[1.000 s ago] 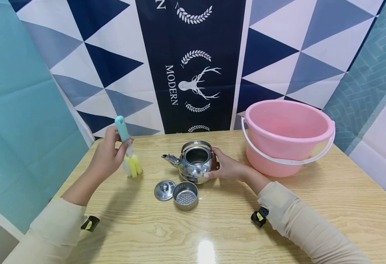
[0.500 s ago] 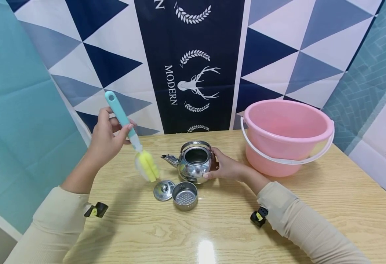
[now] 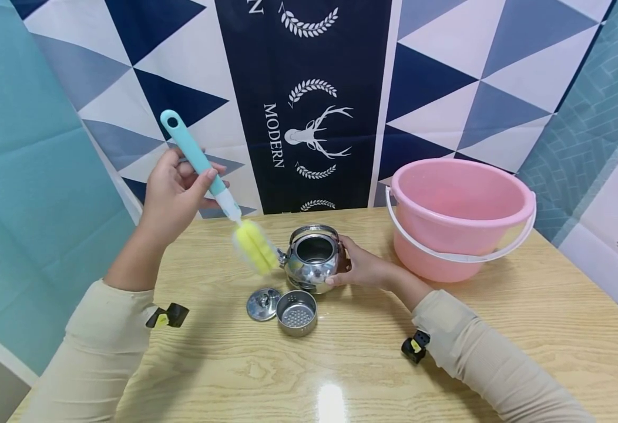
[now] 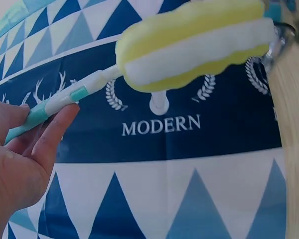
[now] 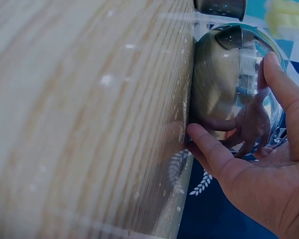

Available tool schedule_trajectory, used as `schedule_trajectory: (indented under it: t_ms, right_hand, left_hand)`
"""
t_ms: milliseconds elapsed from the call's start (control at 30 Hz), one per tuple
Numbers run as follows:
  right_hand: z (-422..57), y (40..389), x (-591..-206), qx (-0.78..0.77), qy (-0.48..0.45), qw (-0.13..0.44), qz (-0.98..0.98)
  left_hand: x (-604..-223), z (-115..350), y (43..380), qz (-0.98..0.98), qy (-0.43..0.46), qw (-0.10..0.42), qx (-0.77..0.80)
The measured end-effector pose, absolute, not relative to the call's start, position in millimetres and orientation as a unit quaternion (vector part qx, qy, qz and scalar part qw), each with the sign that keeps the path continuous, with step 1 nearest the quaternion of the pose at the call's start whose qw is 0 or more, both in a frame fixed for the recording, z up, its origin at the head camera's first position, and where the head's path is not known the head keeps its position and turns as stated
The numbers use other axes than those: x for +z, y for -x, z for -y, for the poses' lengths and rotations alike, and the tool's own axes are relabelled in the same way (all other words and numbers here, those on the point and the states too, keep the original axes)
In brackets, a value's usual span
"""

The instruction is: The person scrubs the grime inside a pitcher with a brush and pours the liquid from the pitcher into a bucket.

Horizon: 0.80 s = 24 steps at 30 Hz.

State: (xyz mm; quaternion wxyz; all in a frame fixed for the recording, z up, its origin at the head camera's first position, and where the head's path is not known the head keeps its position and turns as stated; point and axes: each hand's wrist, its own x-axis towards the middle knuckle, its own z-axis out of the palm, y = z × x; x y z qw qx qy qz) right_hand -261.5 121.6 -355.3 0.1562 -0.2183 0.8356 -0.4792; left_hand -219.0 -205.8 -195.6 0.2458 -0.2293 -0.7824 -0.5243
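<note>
My left hand (image 3: 174, 197) pinches the turquoise handle of a sponge bottle brush (image 3: 256, 247). The brush slants down to the right, and its yellow-and-white sponge head overlaps the kettle's spout in the head view. In the left wrist view the sponge head (image 4: 194, 47) fills the top, beyond thumb and fingers. My right hand (image 3: 362, 267) holds the side of a small shiny steel kettle (image 3: 311, 267), which stands lidless on the table. Thumb and fingers spread around the kettle's body (image 5: 224, 89) in the right wrist view. In front of it lie its lid (image 3: 263, 304) and a perforated strainer basket (image 3: 296, 314).
A pink bucket (image 3: 446, 247) with a white handle stands at the back right, close to my right forearm. The wooden table (image 3: 266, 376) ends at a patterned cloth backdrop (image 3: 309, 88). Turquoise cloth (image 3: 50, 176) hangs on the left.
My left hand has lifted the brush and carried it right, from low over the table at the left to beside the kettle's spout. The right hand and kettle have stayed put.
</note>
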Motion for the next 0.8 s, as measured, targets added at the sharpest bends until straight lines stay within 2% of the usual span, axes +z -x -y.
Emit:
schedule_trajectory:
  t_ms: [800]
  right_hand:
    - [-122.4,261.7,-355.4,-0.475,0.222,0.151,-0.838]
  left_hand:
    - [-189.6,154.9,246.5,0.673,0.253,0.315,-0.620]
